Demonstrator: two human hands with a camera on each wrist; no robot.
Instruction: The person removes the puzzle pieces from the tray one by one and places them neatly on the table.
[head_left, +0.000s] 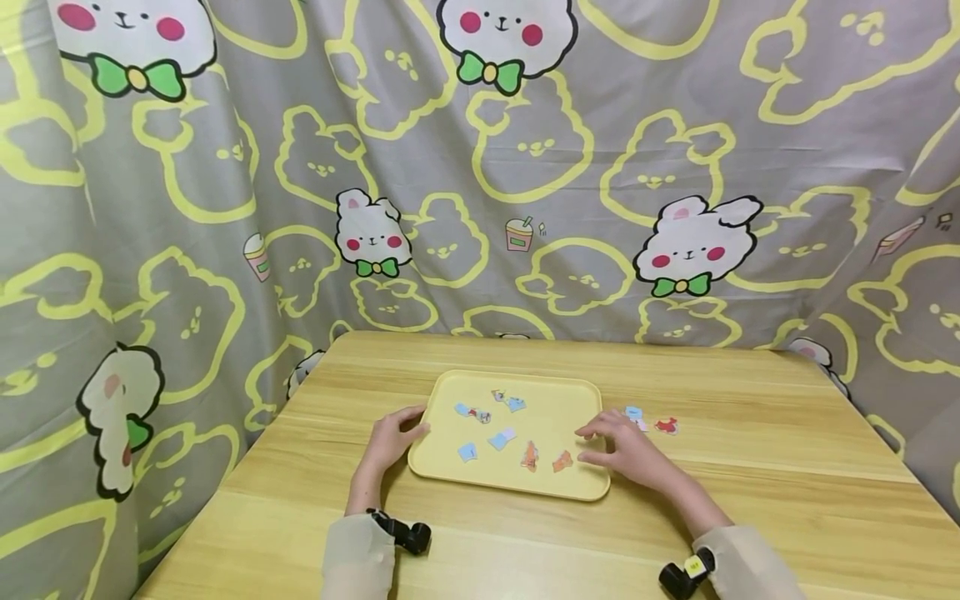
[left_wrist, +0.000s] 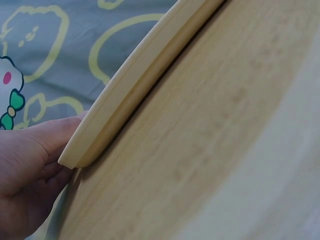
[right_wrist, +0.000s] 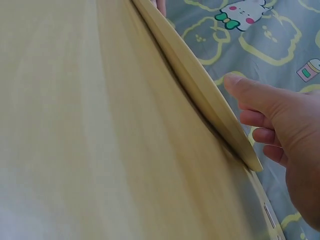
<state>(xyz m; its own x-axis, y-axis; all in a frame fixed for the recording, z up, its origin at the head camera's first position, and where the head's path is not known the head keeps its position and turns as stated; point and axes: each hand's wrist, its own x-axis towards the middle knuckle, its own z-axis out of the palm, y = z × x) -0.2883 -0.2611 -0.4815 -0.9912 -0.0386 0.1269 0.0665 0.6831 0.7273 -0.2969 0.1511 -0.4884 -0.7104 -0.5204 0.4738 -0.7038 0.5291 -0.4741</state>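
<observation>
A yellow rectangular tray lies on the wooden table, with several small puzzle pieces spread over it. Among them are a blue-and-pink piece, a plain blue one and two orange ones, the right one being near my right thumb. My left hand holds the tray's left edge; the left wrist view shows its fingers at the rim, partly hidden. Over the tray's right edge hovers my right hand, fingers loosely bent, with nothing visible in its grasp. The right wrist view shows that thumb apart from the rim.
Just right of the tray, a red piece and a blue piece lie on the table, close to my right hand. A patterned grey curtain hangs behind the table and along its sides.
</observation>
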